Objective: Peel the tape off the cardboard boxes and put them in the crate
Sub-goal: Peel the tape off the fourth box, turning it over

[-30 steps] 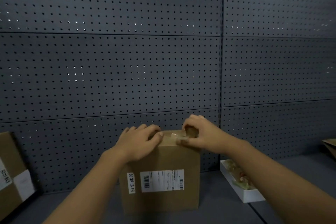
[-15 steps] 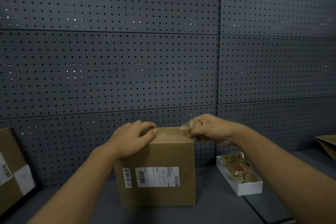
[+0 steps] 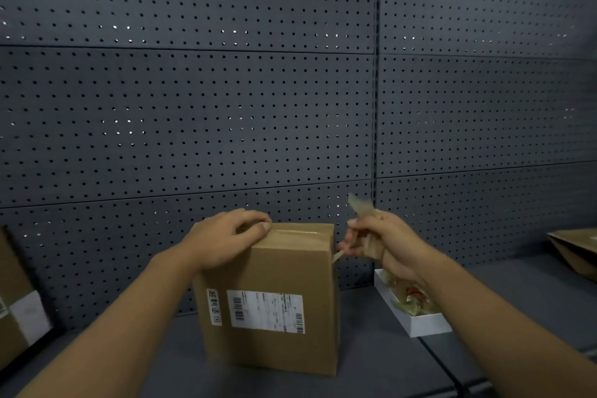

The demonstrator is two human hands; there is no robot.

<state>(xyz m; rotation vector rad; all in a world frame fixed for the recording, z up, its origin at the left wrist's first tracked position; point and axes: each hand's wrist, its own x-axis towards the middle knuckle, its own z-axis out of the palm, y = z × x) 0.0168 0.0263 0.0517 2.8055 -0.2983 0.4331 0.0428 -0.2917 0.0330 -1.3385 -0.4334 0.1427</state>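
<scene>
Left hand: my left hand point(image 3: 223, 237) is resting on the top near corner of the cardboard box point(image 3: 277, 275), fingers curled over the top edge and pressing it down.
Right hand: my right hand point(image 3: 379, 241) is hovering just beside the box's right top edge, fingers clenched around a strip of peeled tape point(image 3: 361, 213); one loose end is sticking up above the knuckles, blurred, and another thin end is trailing toward the box's right side.
Cardboard box: it is standing upright on the dark grey shelf point(image 3: 371, 349), between my forearms, its white shipping label point(image 3: 266, 310) facing me.
White tray: a shallow white tray point(image 3: 420, 320) holding crumpled tape scraps is lying on the shelf just right of the box, partly under my right wrist.
Edges: a second labelled box point(image 3: 16, 304) is leaning at far left; a flattened piece of cardboard point(image 3: 578, 252) is lying at far right.
Backdrop: a grey perforated panel wall point(image 3: 226, 107) is filling the rear.
</scene>
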